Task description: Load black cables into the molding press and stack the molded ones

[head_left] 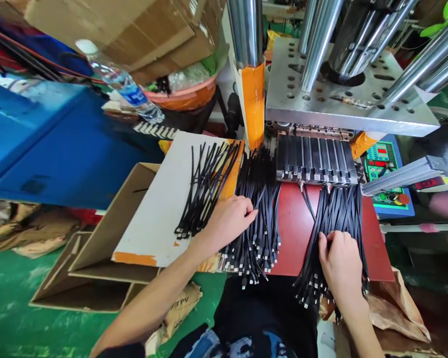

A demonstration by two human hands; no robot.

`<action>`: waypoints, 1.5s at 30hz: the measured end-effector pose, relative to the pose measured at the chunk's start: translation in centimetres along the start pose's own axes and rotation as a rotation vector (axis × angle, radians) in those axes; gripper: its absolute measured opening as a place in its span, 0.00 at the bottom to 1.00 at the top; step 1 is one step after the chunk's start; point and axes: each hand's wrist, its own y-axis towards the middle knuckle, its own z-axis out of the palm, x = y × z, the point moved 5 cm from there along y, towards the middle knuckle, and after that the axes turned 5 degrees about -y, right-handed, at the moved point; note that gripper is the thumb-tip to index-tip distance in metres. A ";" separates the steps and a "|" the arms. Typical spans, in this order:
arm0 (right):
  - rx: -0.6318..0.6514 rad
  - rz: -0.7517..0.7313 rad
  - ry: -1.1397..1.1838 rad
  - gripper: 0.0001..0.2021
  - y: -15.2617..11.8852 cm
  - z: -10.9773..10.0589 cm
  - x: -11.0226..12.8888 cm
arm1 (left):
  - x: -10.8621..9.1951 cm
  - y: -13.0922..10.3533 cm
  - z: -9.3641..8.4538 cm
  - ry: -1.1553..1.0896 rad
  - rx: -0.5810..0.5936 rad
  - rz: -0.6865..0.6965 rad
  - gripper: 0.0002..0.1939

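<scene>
My left hand point(233, 216) is closed, its fingers curled at the left edge of the middle pile of black USB cables point(263, 204). Whatever sits between those fingers is hidden. Over the right pile of black USB cables point(338, 211), my right hand point(341, 266) is closed, thumb and fingers bent onto the cables. Metal plugs stick out at the near ends of both piles. A tied bundle of black cables point(205, 191) lies on the white board point(153, 214) to the left. Behind the right pile is a metal mould block point(317, 156) holding a row of cable plugs.
A steel press plate point(347, 112) on thick rods overhangs the mould. The red worktop point(293, 228) lies between the piles. A control panel point(386, 174) and metal arm point(406, 176) are right. Cardboard boxes point(108, 228), a water bottle point(125, 87) and blue machine point(56, 149) are left.
</scene>
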 end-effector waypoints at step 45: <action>0.091 -0.081 1.306 0.09 0.4 -5.8 4.4 | -11.1 -0.1 1.0 -1.132 0.352 0.185 0.20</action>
